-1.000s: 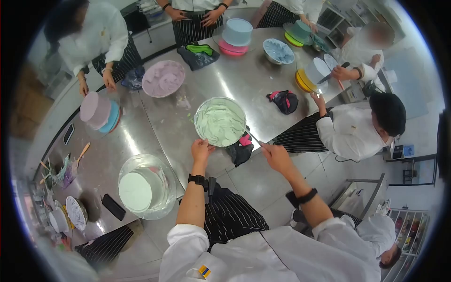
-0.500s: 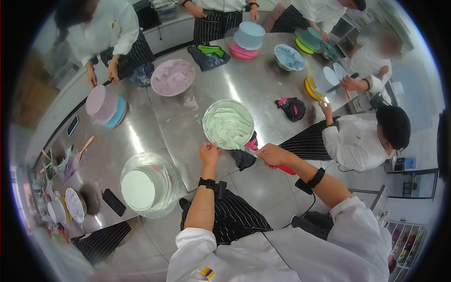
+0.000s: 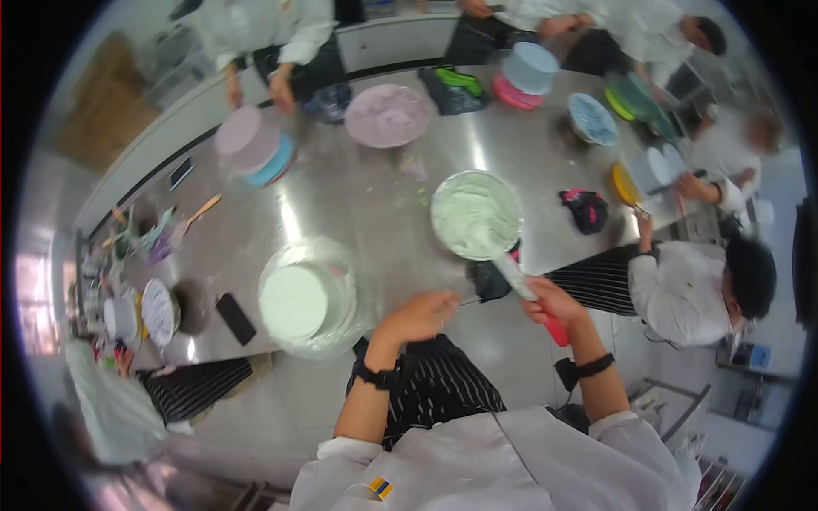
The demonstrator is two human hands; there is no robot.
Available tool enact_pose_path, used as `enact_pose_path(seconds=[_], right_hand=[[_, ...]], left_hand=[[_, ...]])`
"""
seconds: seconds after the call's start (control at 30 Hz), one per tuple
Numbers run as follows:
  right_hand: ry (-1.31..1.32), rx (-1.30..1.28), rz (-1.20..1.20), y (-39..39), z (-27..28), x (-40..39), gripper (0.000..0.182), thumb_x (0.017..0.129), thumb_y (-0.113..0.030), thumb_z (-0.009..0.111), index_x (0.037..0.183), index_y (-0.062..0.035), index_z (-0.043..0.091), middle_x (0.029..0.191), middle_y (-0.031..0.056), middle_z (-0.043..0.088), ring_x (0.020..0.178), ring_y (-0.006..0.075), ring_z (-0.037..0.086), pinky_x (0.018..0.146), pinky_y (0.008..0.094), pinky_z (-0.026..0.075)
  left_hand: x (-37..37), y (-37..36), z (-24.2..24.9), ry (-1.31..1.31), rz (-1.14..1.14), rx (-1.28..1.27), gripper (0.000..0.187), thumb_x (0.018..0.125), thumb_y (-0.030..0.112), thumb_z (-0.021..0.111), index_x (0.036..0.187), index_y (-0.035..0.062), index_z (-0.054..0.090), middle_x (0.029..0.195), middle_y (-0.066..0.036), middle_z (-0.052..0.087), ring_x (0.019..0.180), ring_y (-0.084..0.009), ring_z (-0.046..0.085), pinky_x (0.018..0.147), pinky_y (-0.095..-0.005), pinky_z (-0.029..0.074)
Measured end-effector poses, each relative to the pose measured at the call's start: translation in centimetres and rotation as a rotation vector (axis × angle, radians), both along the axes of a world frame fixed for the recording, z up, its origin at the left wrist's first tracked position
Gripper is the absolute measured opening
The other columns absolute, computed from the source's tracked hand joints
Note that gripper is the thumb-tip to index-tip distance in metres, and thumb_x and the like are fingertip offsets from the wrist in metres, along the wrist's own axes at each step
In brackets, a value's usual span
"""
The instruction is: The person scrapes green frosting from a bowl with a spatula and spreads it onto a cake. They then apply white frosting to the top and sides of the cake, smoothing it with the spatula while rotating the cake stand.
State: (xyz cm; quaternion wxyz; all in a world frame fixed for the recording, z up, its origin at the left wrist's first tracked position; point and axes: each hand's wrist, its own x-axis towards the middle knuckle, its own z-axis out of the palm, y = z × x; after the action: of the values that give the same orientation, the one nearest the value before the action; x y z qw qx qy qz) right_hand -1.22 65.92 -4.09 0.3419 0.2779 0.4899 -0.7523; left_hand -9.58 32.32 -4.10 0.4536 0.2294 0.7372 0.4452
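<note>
My right hand (image 3: 552,302) is wrapped round the red handle of a spatula (image 3: 514,277). Pale green cream coats its blade, whose tip reaches over the near rim of a bowl (image 3: 436,232) of pale green cream (image 3: 473,209). My left hand (image 3: 422,315), smeared by motion, hovers by the table's near edge with nothing visible in it; its fingers look stretched out, apart from the bowl. To the left stands a round pale green cake (image 3: 294,302) on a clear turntable plate (image 3: 351,328). A dark and pink bag (image 3: 492,279) lies beside the bowl.
The steel table (image 3: 375,204) bears a pink cake (image 3: 247,139), a bowl of pink cream (image 3: 388,115), a blue cake (image 3: 530,68), a bowl of blue cream (image 3: 592,119) and a black phone (image 3: 236,318). Several co-workers stand round it.
My left hand has let go of the bowl's rim and moved back toward me. The spatula now carries cream and is tilted over the near rim. The camera view has shifted left.
</note>
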Motion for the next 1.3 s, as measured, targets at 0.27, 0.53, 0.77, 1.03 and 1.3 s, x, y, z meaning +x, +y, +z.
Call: enact_pose_path(seconds=[0.27, 0.53, 0.77, 1.03, 1.3], right_hand=[[0.476, -0.056, 0.12, 2.9, 12.0, -2.7, 0.041, 0.108, -0.049, 0.051, 0.132, -0.016, 0.054, 0.059, -0.0003, 0.037, 0.04, 0.0068, 0.03, 0.034, 0.023, 0.023], [0.525, 0.377, 0.067, 9.7, 25.3, -0.1, 0.035, 0.111, -0.049, 0.043, 0.123, -0.0158, 0.05, 0.059, -0.0034, 0.036, 0.038, 0.0047, 0.026, 0.034, 0.021, 0.02], [0.62, 0.755, 0.276, -6.6, 30.0, -4.5, 0.037, 0.113, -0.033, 0.046, 0.144, -0.0145, 0.054, 0.062, -0.0021, 0.04, 0.043, 0.0057, 0.032, 0.037, 0.0215, 0.025], [1.092, 1.202, 1.528, -42.6, 27.3, -15.0, 0.033, 0.099, -0.026, 0.064, 0.129, -0.0134, 0.073, 0.078, 0.0178, 0.07, 0.068, 0.0314, 0.069, 0.062, 0.0438, 0.053], [1.375, 1.318, 1.961, -52.6, 19.6, -15.6, 0.029, 0.097, -0.028, 0.066, 0.123, -0.0245, 0.076, 0.075, 0.0106, 0.067, 0.069, 0.0299, 0.071, 0.062, 0.0439, 0.054]], left_hand=[[12.0, -34.0, 6.1, -0.338, 0.859, -0.357, 0.031, 0.102, 0.024, 0.056, 0.11, -0.0033, 0.07, 0.092, -0.01, 0.074, 0.083, -0.0168, 0.071, 0.077, -0.0313, 0.058], [7.9, -37.8, -15.3, -0.325, 1.499, 0.453, 0.065, 0.108, 0.044, 0.051, 0.153, -0.0027, 0.039, 0.138, -0.017, 0.061, 0.122, -0.0299, 0.063, 0.109, -0.042, 0.051], [6.4, -37.0, -16.1, -0.638, 1.224, 0.678, 0.049, 0.11, 0.035, 0.045, 0.141, -0.0026, 0.052, 0.133, -0.017, 0.066, 0.122, -0.0309, 0.065, 0.101, -0.0434, 0.056], [7.4, -38.3, -16.3, -0.701, 1.032, 0.639, 0.03, 0.105, 0.025, 0.052, 0.111, -0.0021, 0.065, 0.105, -0.017, 0.072, 0.101, -0.0304, 0.075, 0.089, -0.0405, 0.062], [8.5, -34.2, -18.3, -0.683, 1.281, 0.721, 0.027, 0.102, 0.02, 0.056, 0.11, -0.0038, 0.065, 0.098, -0.012, 0.071, 0.088, -0.0247, 0.074, 0.08, -0.0349, 0.06]])
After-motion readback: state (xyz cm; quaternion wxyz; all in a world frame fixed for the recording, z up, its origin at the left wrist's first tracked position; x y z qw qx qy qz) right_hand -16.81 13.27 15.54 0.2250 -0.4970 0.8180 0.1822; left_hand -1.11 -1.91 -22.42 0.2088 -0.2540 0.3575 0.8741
